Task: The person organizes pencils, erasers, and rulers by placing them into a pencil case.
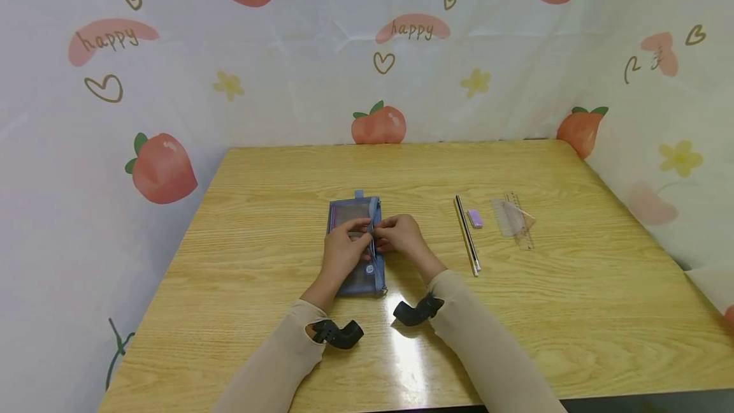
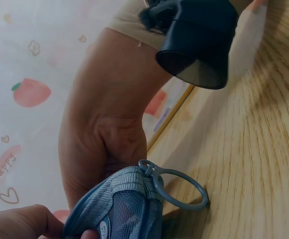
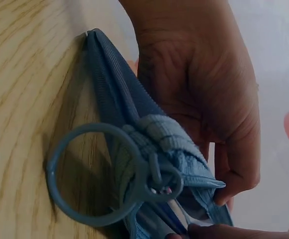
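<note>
A blue mesh zip pencil case (image 1: pixel 348 211) lies lengthwise on the table, its zipped side to the right. My left hand (image 1: pixel 342 252) reaches over the case and pinches one edge of its mouth. From the right, my right hand (image 1: pixel 404 234) pinches the facing edge with its fingertips. In the right wrist view the mouth gapes between the fingers, and a round zipper-pull ring (image 3: pixel 53 169) hangs at its near end. Something pale shows inside, too little to identify. Several fingertips are hidden behind the fabric.
To the right on the wooden table (image 1: pixel 275 209) lie dark pencils (image 1: pixel 467 234) side by side, a purple eraser (image 1: pixel 474 218) and overlapping clear rulers and set squares (image 1: pixel 510 218). A printed white cloth (image 1: pixel 309 81) hangs behind and along the sides. Each wrist carries a black camera mount (image 1: pixel 344 335).
</note>
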`<state>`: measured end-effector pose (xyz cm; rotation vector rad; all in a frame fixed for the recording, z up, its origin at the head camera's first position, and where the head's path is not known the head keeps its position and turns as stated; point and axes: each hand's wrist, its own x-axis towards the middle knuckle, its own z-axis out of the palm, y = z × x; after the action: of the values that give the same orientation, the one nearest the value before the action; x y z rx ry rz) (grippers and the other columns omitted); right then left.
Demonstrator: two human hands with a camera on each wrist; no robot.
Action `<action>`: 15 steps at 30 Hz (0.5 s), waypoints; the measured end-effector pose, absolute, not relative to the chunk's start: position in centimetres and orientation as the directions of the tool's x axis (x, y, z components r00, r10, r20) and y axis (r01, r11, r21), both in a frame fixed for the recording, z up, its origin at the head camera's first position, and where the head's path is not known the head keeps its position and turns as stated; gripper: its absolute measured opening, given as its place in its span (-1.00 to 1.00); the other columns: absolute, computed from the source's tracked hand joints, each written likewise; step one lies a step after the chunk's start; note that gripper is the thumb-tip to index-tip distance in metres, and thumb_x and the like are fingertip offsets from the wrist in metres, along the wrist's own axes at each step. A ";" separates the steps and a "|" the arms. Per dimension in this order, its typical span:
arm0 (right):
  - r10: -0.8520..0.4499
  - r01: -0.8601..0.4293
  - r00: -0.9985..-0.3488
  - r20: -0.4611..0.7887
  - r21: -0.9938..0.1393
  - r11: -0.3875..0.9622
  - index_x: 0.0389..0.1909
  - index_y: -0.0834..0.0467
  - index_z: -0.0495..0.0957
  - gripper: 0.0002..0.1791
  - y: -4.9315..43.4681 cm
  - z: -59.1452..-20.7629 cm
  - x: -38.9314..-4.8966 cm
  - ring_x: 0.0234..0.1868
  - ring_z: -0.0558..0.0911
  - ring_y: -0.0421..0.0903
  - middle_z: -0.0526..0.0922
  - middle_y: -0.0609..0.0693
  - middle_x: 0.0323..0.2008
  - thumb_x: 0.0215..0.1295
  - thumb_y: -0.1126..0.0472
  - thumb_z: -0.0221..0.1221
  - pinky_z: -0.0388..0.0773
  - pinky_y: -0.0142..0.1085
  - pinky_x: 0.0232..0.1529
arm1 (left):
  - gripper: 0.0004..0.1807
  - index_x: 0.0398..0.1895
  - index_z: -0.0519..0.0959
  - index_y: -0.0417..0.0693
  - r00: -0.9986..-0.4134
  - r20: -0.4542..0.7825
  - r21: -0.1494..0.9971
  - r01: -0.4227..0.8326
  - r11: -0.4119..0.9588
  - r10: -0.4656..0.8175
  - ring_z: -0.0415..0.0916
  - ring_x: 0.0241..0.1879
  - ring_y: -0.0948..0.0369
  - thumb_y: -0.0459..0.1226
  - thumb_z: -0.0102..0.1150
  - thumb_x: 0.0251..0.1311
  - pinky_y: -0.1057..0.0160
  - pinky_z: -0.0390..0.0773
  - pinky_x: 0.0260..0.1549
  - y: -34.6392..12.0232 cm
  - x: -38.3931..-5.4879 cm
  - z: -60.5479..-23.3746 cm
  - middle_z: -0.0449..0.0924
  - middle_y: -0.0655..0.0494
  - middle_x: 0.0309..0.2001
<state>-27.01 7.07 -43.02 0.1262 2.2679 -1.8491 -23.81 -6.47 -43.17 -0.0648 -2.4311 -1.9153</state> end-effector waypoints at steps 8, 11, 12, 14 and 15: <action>-0.082 0.066 -0.991 -0.106 -0.918 0.392 -0.29 0.32 0.59 -0.82 9.3 -42.8 -26.9 -0.55 0.63 -0.02 0.63 0.14 -0.45 0.09 0.32 0.21 0.64 -0.27 -0.55 | -0.65 -0.06 0.57 -0.13 -0.998 0.057 0.972 0.057 0.228 0.004 0.56 -0.58 0.14 -0.40 0.11 0.00 0.24 0.63 -0.69 -6.5 -23.9 -43.3 0.55 -0.06 -0.22; -0.092 -0.023 -0.995 -0.028 -0.856 0.517 -0.27 0.30 0.57 -0.83 11.6 -42.1 -27.0 -0.55 0.62 -0.03 0.62 0.13 -0.43 0.12 0.31 0.18 0.63 -0.29 -0.57 | -0.64 -0.06 0.57 -0.12 -0.998 0.062 0.968 0.060 0.245 0.001 0.54 -0.65 0.17 -0.39 0.10 0.00 0.23 0.62 -0.70 -6.5 -23.8 -43.3 0.55 -0.04 -0.23; -0.097 -0.050 -0.995 -0.006 -0.827 0.559 -0.26 0.31 0.56 -0.82 12.4 -41.8 -27.0 -0.53 0.62 -0.03 0.62 0.14 -0.41 0.13 0.30 0.17 0.62 -0.30 -0.56 | -0.64 -0.06 0.57 -0.11 -0.998 0.066 0.965 0.064 0.255 0.001 0.53 -0.68 0.18 -0.39 0.10 0.00 0.24 0.62 -0.70 -6.6 -23.8 -43.4 0.55 -0.02 -0.23; -0.083 -0.079 -0.996 0.033 -0.761 0.644 -0.22 0.31 0.55 -0.79 14.2 -41.4 -27.0 -0.50 0.62 -0.02 0.61 0.14 -0.37 0.14 0.29 0.16 0.62 -0.30 -0.54 | -0.64 -0.06 0.57 -0.10 -0.997 0.072 0.963 0.069 0.261 -0.002 0.53 -0.69 0.18 -0.39 0.10 -0.01 0.25 0.61 -0.71 -6.6 -23.8 -43.3 0.55 0.00 -0.24; -0.072 -0.088 -0.996 0.053 -0.722 0.687 -0.22 0.32 0.55 -0.78 15.0 -41.2 -27.0 -0.46 0.61 -0.01 0.60 0.15 -0.35 0.15 0.28 0.16 0.61 -0.29 -0.51 | -0.64 -0.07 0.57 -0.10 -0.997 0.073 0.963 0.070 0.261 -0.003 0.53 -0.69 0.18 -0.39 0.10 -0.01 0.25 0.61 -0.71 -6.7 -23.8 -43.3 0.55 0.01 -0.24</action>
<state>-26.97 15.04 -41.15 -0.1385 2.9037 -1.2439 -23.82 -6.65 -43.30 -0.0650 -2.4461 -1.8726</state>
